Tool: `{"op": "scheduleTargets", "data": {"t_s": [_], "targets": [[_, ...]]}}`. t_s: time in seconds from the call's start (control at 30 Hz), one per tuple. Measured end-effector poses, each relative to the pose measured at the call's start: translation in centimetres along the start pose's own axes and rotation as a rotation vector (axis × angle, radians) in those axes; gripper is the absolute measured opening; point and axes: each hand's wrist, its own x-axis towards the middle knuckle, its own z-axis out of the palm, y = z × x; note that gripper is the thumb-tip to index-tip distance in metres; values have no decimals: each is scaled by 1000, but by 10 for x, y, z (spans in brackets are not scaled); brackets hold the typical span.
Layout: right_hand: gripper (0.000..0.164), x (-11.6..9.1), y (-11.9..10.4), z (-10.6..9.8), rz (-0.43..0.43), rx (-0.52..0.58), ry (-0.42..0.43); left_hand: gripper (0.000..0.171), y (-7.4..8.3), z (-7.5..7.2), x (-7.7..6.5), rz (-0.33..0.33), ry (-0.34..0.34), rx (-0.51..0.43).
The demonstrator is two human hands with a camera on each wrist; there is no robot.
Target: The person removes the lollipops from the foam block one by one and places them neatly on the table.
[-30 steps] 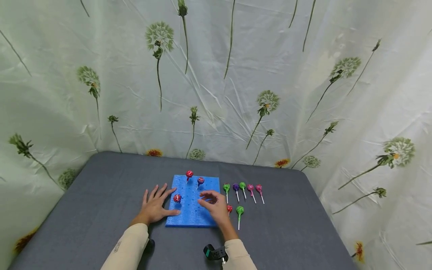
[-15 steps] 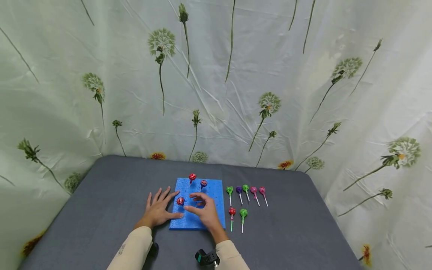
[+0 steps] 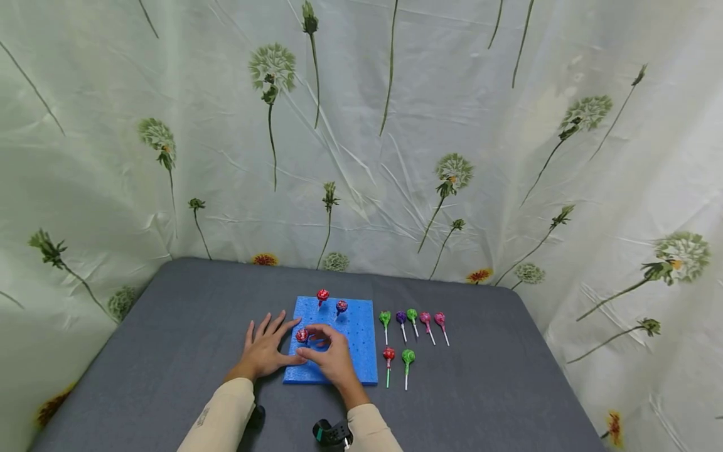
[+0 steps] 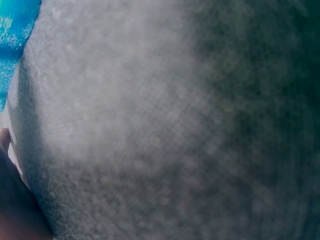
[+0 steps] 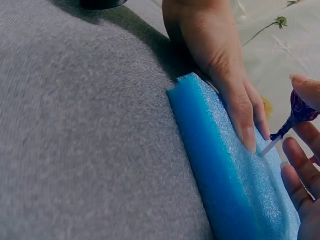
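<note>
A blue foam board (image 3: pixel 358 351) dotted with small holes lies on the table. Three wrapped lollipops stand stick-down in it: a red one (image 3: pixel 322 294) at the back, a dark blue-red one (image 3: pixel 341 306) beside it, and a red-and-purple one (image 3: pixel 302 336) near the left edge. My right hand (image 3: pixel 332 356) curls its thumb and fingers round the head of this left lollipop (image 5: pixel 298 111), whose white stick (image 5: pixel 270 146) enters the foam. My left hand (image 3: pixel 265 353), fingers spread, rests at the board's left edge, its thumb (image 5: pixel 246 132) pressing on the foam.
Right of the board lie a back row of green (image 3: pixel 385 318), purple (image 3: pixel 401 317) and pink (image 3: pixel 440 319) lollipops, with a red (image 3: pixel 389 354) and a green lollipop (image 3: pixel 408 356) in front. A flower-print curtain (image 3: pixel 384 157) hangs behind the grey table (image 3: pixel 480 376).
My right hand has moved left across the board from its right side to the left lollipop, uncovering the red lollipop on the table. The left hand keeps its place at the board's edge.
</note>
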Motion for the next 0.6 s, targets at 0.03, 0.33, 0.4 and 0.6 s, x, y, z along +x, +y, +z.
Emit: {"op": "scheduleTargets", "data": {"t_s": [0.03,0.33,0.4,0.6], "targets": [[34,1,0,0,4,-3,3,97,0,0,0,1,6,-5],[27,6,-4,5,31,-11,34,98,1,1,-1,24,47,-21],[26,6,-11,5,33,-8,34,99,1,0,-1,24,49,-28],[24,2,-35,-1,41,-2,28,99,3,-1,-2,17,40,-37]]}}
